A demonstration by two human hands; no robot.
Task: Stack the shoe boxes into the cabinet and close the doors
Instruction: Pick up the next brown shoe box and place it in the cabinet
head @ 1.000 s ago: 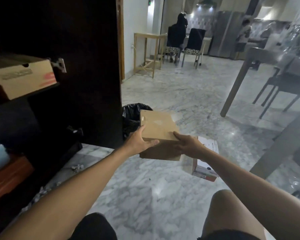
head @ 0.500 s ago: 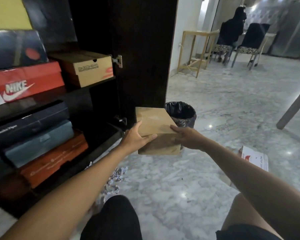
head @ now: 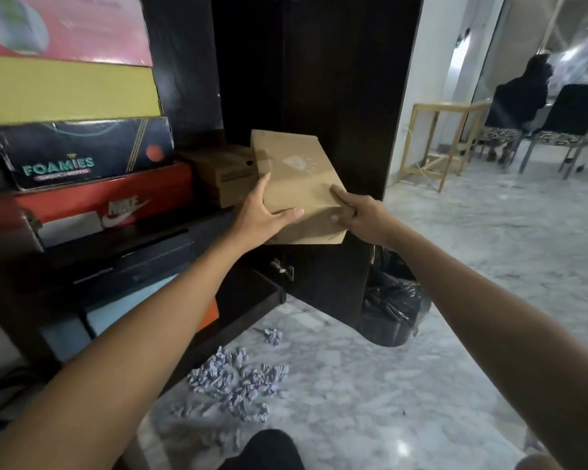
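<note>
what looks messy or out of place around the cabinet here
Crumpled grey paper wads lie scattered on the marble floor at the cabinet's foot, one stray wad apart. The plain brown box held in both hands is tilted, not yet shelved.

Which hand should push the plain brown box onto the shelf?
Probably the right hand: it grips the plain brown box on the side away from the cabinet, so it can push inward. The left hand sits between that box and the shelved brown box.
</note>
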